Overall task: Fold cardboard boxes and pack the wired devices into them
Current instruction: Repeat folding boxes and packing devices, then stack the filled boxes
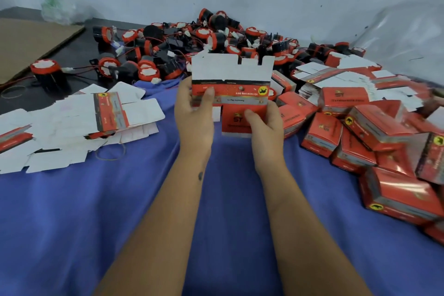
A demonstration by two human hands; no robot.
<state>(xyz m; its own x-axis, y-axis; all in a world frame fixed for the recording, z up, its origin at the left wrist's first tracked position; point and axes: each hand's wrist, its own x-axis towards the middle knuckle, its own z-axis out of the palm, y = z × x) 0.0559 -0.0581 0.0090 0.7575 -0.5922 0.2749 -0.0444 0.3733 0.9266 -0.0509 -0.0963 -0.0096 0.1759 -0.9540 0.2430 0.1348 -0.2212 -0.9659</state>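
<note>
- At frame centre, the left hand and right hand both grip one flat box, thumbs on its red print, white flaps up, not yet folded.
- Right side: a heap of closed boxes, apparently packed.
- Left: a stack of blanks awaits folding.
- Upper centre: many devices lie unpacked, so much seems left.
- Writing is upside down and blurred; only "ST" reads, beside a yellow animal badge.

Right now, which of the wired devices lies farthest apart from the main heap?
The red-capped device at far left on the dark tabletop, beside the brown cardboard sheet; the others crowd together behind the held box.
</note>
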